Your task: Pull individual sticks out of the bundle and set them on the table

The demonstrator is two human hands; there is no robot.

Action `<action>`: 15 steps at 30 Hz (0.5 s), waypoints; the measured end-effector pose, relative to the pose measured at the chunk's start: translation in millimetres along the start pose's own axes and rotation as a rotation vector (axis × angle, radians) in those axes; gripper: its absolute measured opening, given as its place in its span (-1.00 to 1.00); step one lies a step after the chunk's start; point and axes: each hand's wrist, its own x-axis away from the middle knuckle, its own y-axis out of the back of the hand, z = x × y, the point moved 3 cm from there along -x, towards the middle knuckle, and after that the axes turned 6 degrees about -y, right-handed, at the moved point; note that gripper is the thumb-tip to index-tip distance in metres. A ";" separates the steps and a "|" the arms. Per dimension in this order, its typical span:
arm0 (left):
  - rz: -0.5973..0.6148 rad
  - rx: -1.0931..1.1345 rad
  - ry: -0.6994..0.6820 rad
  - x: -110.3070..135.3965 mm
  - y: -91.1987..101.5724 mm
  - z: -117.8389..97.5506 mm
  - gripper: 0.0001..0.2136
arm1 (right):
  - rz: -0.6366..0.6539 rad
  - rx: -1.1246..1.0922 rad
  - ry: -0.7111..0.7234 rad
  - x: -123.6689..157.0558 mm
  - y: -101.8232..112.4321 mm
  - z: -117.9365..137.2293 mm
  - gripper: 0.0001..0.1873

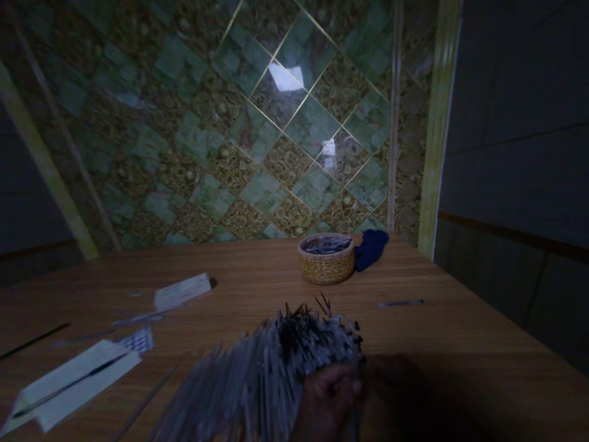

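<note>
A thick bundle of thin grey sticks with dark tips [276, 368] lies slanted at the near edge of the wooden table [257, 276], tips pointing away from me. My left hand [329, 399] curls round the bundle's right side, fingers closed on it. My right hand [400, 393] is a dark shape just right of it, close to the bundle; its fingers are lost in shadow.
A small wicker basket [326, 265] holding more sticks stands at the far middle, a blue cloth [372, 247] against its right side. A white box [183, 291], paper packets [69, 380] and loose sticks [400, 302] lie about. A tiled wall rises behind.
</note>
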 end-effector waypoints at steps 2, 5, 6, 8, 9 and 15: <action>-0.009 0.009 0.012 1.0 -1.1 -3.3 -0.57 | -0.055 -0.156 -0.045 4.8 11.0 8.7 -0.80; 0.010 0.026 0.034 2.4 -5.0 -10.7 -0.55 | -0.054 -0.611 -0.080 11.7 23.4 24.1 -0.72; 0.020 0.028 0.039 2.5 -6.4 -12.0 -0.55 | -0.048 -0.755 -0.077 13.3 25.4 28.9 -0.69; 0.042 0.029 0.036 2.2 -9.3 -10.7 -0.53 | -0.051 -0.919 -0.078 15.6 26.4 35.5 -0.66; 0.053 0.033 0.038 1.9 -10.6 -8.0 -0.52 | -0.056 -0.968 -0.085 16.4 25.4 37.2 -0.67; 0.103 0.071 0.117 3.6 -15.4 6.6 -0.50 | -0.023 -1.130 -0.135 21.0 14.9 40.7 -0.66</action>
